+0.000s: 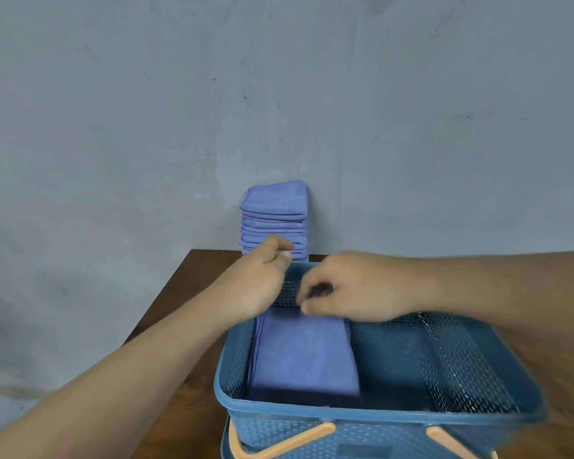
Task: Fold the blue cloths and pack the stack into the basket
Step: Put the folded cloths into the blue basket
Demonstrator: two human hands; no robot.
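Nearest: blue perforated plastic basket point(378, 415) on a brown wooden table point(186, 293), near wall toward the camera. Orange handles point(307, 432) folded down against that wall.

Inside the basket, left half: folded blue cloth point(302, 352) lying flat, left edge close along the left wall. More than one layer shows at that edge; the count is not readable. Right half of the basket floor is bare.

Over the far part of the basket, both forearms reach in.
- Right hand point(362, 286): comes from the right, palm down, fingers curled under. Fingertips sit at the far edge of the folded blue cloth. Motion blur here, so I cannot tell whether it pinches the cloth or only touches it.
- Left hand point(259, 283): comes from the lower left, above the basket's far left corner. Fingers curled, thumb against the forefinger, knuckles in front of the lowest cloths behind. Cannot tell whether anything is held.

The two hands are close together but apart.

Behind the basket: stack of folded blue cloths point(274, 213) standing on the table's far edge, against the wall. Stack is tall, roughly square, edges fairly even; its base is hidden by the left hand and the basket rim.

Farthest: plain grey-blue wall point(279, 94) with faint marks and a darker patch at lower left.
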